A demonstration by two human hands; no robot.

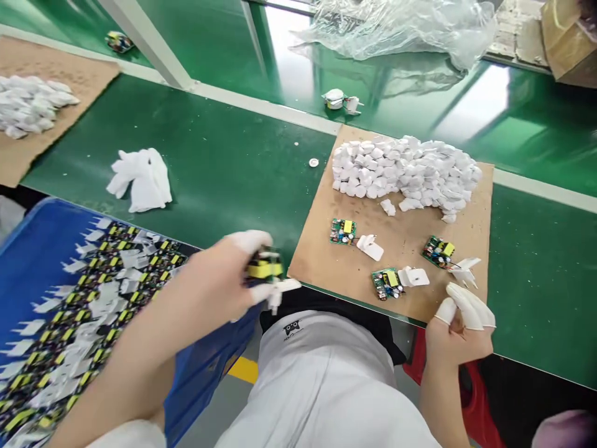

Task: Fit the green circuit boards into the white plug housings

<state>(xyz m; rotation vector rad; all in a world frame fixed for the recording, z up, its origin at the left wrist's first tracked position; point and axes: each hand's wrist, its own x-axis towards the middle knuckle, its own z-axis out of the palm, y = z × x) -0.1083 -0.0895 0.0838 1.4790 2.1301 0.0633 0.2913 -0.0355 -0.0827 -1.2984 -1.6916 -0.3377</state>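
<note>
My left hand (pixel 231 274) wears white finger cots and is closed on a small circuit board (pixel 265 269) with a yellow part and a white plug piece, held just above the blue bin's (pixel 37 255) right edge. My right hand (pixel 459 326), also in finger cots, rests at the near edge of a cardboard sheet (pixel 420 305) with fingers curled and nothing visible in them. Three circuit boards lie on the sheet, each wired to a white plug piece: one at the left (pixel 343 231), one in the middle (pixel 387 283), one at the right (pixel 439 251). A heap of white plastic shells (pixel 403 171) fills the sheet's far part.
The blue bin holds several more boards with white plugs. A white glove (pixel 140 179) lies on the green belt (pixel 224 155). Another cardboard sheet with white shells (pixel 30 106) is at far left. A clear plastic bag (pixel 401 28) and a cardboard box (pixel 566 37) lie beyond.
</note>
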